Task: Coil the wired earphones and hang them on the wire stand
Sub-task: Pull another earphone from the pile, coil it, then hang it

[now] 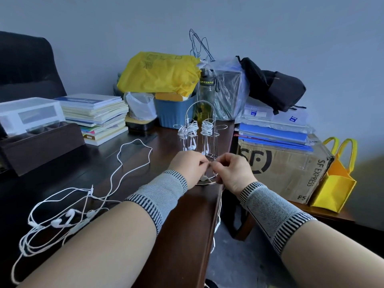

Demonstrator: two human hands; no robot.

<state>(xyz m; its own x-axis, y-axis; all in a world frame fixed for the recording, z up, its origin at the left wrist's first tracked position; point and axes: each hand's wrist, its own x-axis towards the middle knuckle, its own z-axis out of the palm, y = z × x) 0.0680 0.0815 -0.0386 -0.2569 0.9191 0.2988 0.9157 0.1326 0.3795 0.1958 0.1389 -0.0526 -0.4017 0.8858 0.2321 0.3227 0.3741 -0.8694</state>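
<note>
Earphones point(210, 163), thin white rubbery cord, pinched between both sets of fingers right in front of the wire stand point(200, 129). Left hand point(190, 164) and right hand point(232, 170) close together over the counter point(116, 169) edge, fingers curled and clamped on the cord, fingertips nearly touching. Short stretch of cord between the fingers running roughly side to side; one smooth white earbud point(203, 178) dangling just below the left fingers; rest of the cord dropping from under the right hand, long axis near vertical, past the counter edge toward the floor. Grey knitted wrist sleeves with dark striped cuffs on both forearms. Just beyond the fingers, a thin shiny metal stand: arched handle on top, small looped arms, round base ring; two tight white coils point(199, 126) already hung on it, buds hanging down. Left of the fingers and nearer, a loose tangle point(62, 215) of more white earphones sprawled on the dark glossy wood.
</note>
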